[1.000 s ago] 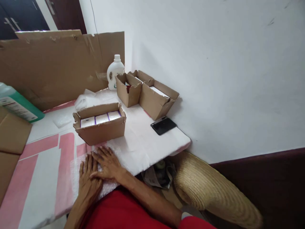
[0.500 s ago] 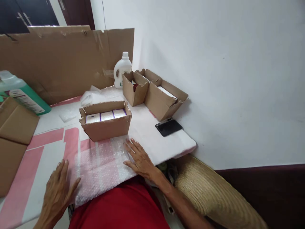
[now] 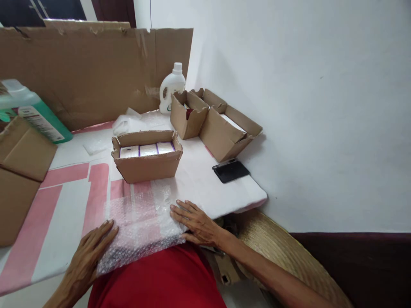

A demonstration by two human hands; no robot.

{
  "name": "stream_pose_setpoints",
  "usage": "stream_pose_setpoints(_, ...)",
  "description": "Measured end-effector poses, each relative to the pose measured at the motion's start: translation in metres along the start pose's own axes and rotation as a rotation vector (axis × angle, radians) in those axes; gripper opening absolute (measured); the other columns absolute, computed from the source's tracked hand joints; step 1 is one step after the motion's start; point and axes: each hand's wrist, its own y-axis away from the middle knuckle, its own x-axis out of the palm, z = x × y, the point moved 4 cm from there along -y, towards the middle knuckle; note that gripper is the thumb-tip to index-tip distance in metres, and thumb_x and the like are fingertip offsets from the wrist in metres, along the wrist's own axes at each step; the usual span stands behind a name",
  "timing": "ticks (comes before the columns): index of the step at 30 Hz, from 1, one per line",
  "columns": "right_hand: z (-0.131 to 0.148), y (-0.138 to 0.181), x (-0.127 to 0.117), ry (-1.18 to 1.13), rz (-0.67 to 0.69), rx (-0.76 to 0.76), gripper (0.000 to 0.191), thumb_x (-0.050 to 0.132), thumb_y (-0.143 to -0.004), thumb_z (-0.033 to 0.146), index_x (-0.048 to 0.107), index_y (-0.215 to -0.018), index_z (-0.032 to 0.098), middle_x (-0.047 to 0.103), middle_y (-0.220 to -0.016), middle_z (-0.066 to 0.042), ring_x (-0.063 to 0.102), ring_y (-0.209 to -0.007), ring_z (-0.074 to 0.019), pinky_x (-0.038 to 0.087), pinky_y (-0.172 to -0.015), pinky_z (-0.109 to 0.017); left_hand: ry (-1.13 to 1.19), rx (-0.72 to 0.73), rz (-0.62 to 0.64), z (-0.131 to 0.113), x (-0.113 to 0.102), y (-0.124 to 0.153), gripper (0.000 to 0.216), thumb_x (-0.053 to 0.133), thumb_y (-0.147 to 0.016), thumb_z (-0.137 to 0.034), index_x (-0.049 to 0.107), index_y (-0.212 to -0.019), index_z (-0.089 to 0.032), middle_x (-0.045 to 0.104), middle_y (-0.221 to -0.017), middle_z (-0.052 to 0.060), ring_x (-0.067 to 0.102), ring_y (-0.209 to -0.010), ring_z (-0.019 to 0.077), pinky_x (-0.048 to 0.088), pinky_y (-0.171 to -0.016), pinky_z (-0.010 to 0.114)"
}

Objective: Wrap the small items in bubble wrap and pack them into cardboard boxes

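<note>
A clear sheet of bubble wrap [image 3: 138, 226] lies flat at the table's front edge, its near end reaching over the edge beside a red garment. On its left border rests my left hand [image 3: 91, 250], fingers stretched out and the thumb hidden. My right hand [image 3: 197, 222] lies palm down across the right border, fingers extended. Neither hand grips anything that I can see. Just beyond the wrap stands an open cardboard box [image 3: 149, 168] holding white packs with purple edges.
Several open cardboard boxes [image 3: 221, 134] stand at the back right near a white jug [image 3: 171, 87]. A black phone [image 3: 231, 171] lies by the right edge. On the left are a green liquid bottle [image 3: 41, 115] and a larger carton [image 3: 22, 179]. A white wall [image 3: 321, 107] borders the right.
My left hand has moved right and onto the wrap's left border. My right hand has slid slightly nearer the table's front edge. The camera view has shifted a little.
</note>
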Motion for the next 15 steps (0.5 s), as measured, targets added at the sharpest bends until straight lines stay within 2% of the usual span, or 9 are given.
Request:
stream_pose_setpoints(2,0.002,0.000,-0.002,-0.024,-0.066,0.032,0.059,0.052,-0.101,0.050,0.050,-0.149,0.016,0.051,-0.154,-0.013,0.037,-0.148,-0.0308,0.029,-0.121,-0.050,0.046,0.001,-0.006,0.004,-0.003,0.003,0.062,0.056,-0.093,-0.045,0.044,-0.152,-0.032,0.057,-0.149,0.008,0.056,-0.135,0.0277,0.048,-0.106,0.039)
stream_pose_setpoints(5,0.002,-0.005,-0.005,-0.066,-0.171,0.076,0.052,0.056,-0.100,0.051,0.060,-0.139,0.016,0.062,-0.143,-0.013,0.051,-0.136,-0.0301,0.039,-0.113,-0.048,0.093,-0.008,-0.008,0.014,-0.003,0.006,0.061,0.062,-0.090,-0.043,0.049,-0.149,-0.032,0.063,-0.143,0.007,0.062,-0.128,0.0255,0.052,-0.103,0.036)
stream_pose_setpoints(9,-0.001,-0.006,-0.004,-0.126,-0.217,0.042,0.053,0.066,-0.094,0.052,0.064,-0.133,0.017,0.065,-0.140,-0.013,0.052,-0.135,-0.0308,0.042,-0.111,-0.049,0.160,-0.061,-0.032,0.022,0.001,0.011,0.049,0.055,-0.093,-0.029,0.056,-0.142,-0.035,0.064,-0.142,0.002,0.062,-0.128,0.0212,0.053,-0.105,0.033)
stream_pose_setpoints(11,-0.004,-0.003,-0.002,-0.153,-0.229,0.028,0.050,0.066,-0.094,0.050,0.065,-0.132,0.018,0.064,-0.140,-0.013,0.051,-0.137,-0.0299,0.043,-0.111,-0.049,0.190,-0.095,-0.057,0.021,0.003,0.012,0.046,0.056,-0.093,-0.031,0.060,-0.138,-0.036,0.065,-0.140,0.002,0.063,-0.127,0.0213,0.054,-0.105,0.033)
stream_pose_setpoints(15,-0.006,0.000,0.001,-0.217,-0.371,0.044,0.026,0.059,-0.100,0.038,0.073,-0.116,0.023,0.073,-0.126,-0.010,0.059,-0.128,-0.0261,0.048,-0.106,-0.046,0.315,-0.221,-0.120,0.017,0.000,0.010,0.038,0.061,-0.091,-0.041,0.069,-0.127,-0.032,0.069,-0.134,0.005,0.067,-0.120,0.0234,0.057,-0.101,0.034)
